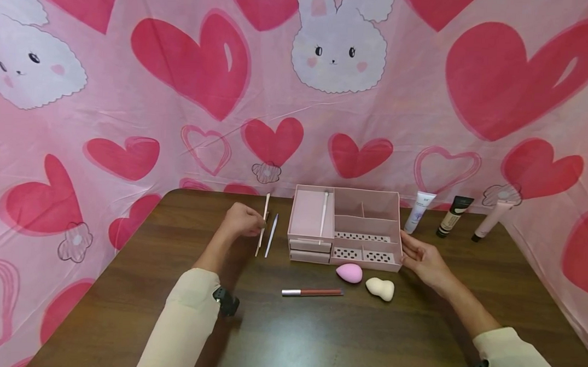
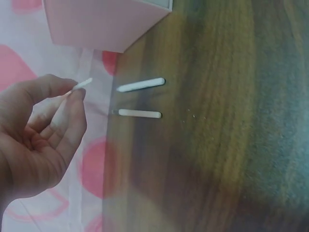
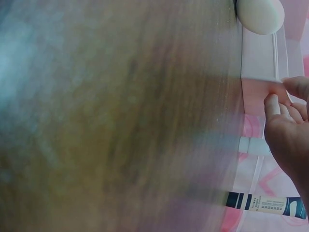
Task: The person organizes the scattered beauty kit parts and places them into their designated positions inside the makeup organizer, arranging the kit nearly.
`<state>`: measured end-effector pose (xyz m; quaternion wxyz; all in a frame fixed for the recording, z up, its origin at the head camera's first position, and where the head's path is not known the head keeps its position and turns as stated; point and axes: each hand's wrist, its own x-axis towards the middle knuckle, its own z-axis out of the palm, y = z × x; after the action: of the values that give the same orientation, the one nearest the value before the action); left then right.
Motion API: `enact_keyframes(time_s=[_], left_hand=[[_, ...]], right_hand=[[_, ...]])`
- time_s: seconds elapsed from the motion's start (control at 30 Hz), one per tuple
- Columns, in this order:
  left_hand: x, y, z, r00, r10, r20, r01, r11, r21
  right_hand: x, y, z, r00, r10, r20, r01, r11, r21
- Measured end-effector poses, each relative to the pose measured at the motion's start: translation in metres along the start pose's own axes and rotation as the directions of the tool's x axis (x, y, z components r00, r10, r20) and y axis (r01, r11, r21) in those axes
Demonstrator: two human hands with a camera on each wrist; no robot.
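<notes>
Between thumb and fingertips my left hand [image 1: 243, 219] pinches a slim makeup brush [image 2: 84, 83], its pale end showing past the fingers. Right beside that hand, two more slim brushes lie on the table, a white one [image 2: 141, 84] and a paler cream one [image 2: 140, 113]. The pink organizer [image 1: 311, 211] stands to their right, with a thin white brush [image 1: 324, 213] lying along its flat top. At the organizer's right side wall, my right hand [image 1: 426, 260] rests its fingertips near the front corner. A pink sponge [image 1: 350, 273] and a cream sponge [image 1: 380, 288] lie in front.
A reddish lip gloss tube [image 1: 312, 292] lies across the table [image 1: 287, 342] in front. Along the back right stand a white tube [image 1: 419, 212], a black and beige tube [image 1: 454, 217] and a pink tube [image 1: 491, 220]. A patterned pink cloth [image 1: 273, 84] hangs behind.
</notes>
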<state>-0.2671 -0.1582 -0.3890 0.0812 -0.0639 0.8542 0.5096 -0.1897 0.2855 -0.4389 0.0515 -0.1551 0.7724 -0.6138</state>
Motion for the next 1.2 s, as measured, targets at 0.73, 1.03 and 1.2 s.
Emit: enact_keyframes(time_s=[0.73, 1.03, 1.2], left_hand=[[-0.013, 0.039, 0.004, 0.991, 0.107, 0.074, -0.103, 0.993, -0.063], [-0.014, 0.049, 0.007, 0.99, 0.102, 0.099, -0.091, 0.99, -0.111], [-0.015, 0.057, 0.011, 0.987, 0.106, 0.118, -0.091, 0.988, -0.122]], right_hand=[[-0.002, -0.001, 0.001, 1.0, -0.024, -0.007, 0.024, 1.0, 0.005], [-0.001, -0.001, 0.001, 1.0, 0.008, -0.007, -0.008, 1.0, -0.022], [-0.001, -0.002, 0.001, 1.0, 0.012, -0.008, -0.012, 0.999, -0.03]])
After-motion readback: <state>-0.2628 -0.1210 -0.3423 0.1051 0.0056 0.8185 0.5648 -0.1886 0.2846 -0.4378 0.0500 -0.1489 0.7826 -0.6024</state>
